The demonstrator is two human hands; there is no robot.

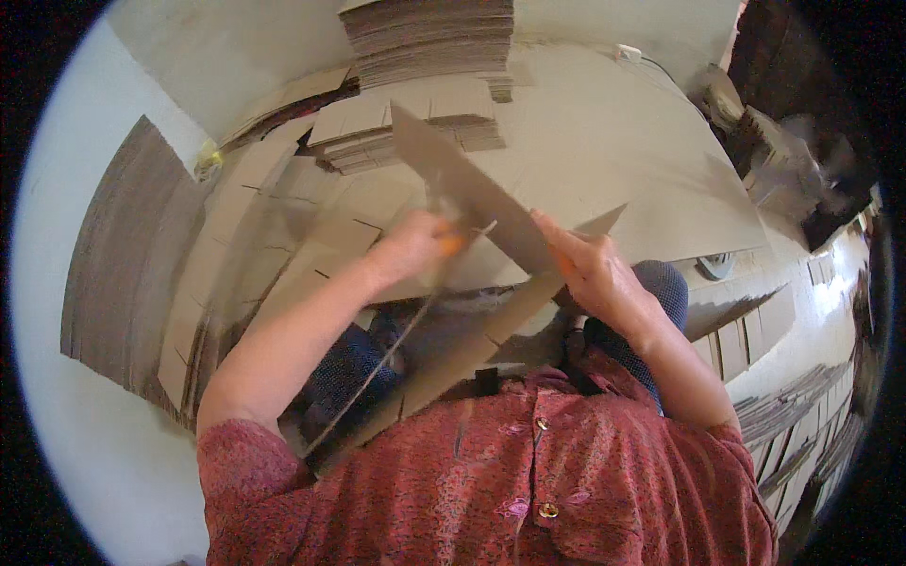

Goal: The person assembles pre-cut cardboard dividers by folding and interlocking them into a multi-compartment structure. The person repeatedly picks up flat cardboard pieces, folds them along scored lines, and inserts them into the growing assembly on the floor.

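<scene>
Orange coverings show on the fingers of both hands. My left hand (411, 247) is closed, blurred by motion, on what looks like a thin cardboard strip (415, 325) seen edge-on, which slants down toward my left elbow. My right hand (604, 278) pinches a wider cardboard strip (481, 193) that points up and to the left. A long slotted cardboard strip (462, 358) crosses below it, from beyond my right hand down across my lap. Where the strips meet at my right fingers is partly hidden, so I cannot tell whether they interlock.
A low stack of slotted cardboard pieces (406, 127) lies on the pale work surface (604, 141), with a taller cardboard stack (429, 42) behind. More cardboard stands at the left (132, 264). Slotted pieces (746, 335) lie at the right. A white plug (627, 53) with a cable rests at the back.
</scene>
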